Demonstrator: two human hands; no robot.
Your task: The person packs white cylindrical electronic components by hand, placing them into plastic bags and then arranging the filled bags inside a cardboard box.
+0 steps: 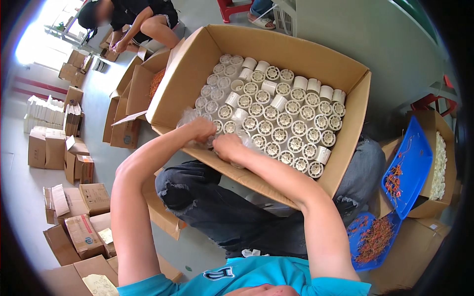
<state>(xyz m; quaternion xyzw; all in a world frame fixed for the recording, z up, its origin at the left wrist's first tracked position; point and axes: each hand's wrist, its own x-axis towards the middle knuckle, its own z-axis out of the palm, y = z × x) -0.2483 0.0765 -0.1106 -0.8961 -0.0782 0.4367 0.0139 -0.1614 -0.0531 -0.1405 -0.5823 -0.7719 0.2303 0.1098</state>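
A large open cardboard box (281,44) rests tilted across my lap. Rows of white plastic spools (285,120) fill most of it, several lying on their sides. Clear plastic cups (217,92) stand in its left part. At the near left corner, my left hand (203,129) is closed on a crumpled clear plastic bag (189,117). Just right of it and nearer to me, my right hand (228,146) is also closed on clear plastic, beside the spools. The fingertips of both hands are partly hidden.
On the right, blue trays (411,165) hold orange wire pieces (375,239), beside a box of white parts (438,165). Cardboard boxes (84,234) stand along the left. Another person (143,24) crouches at the far left near an open carton (140,84).
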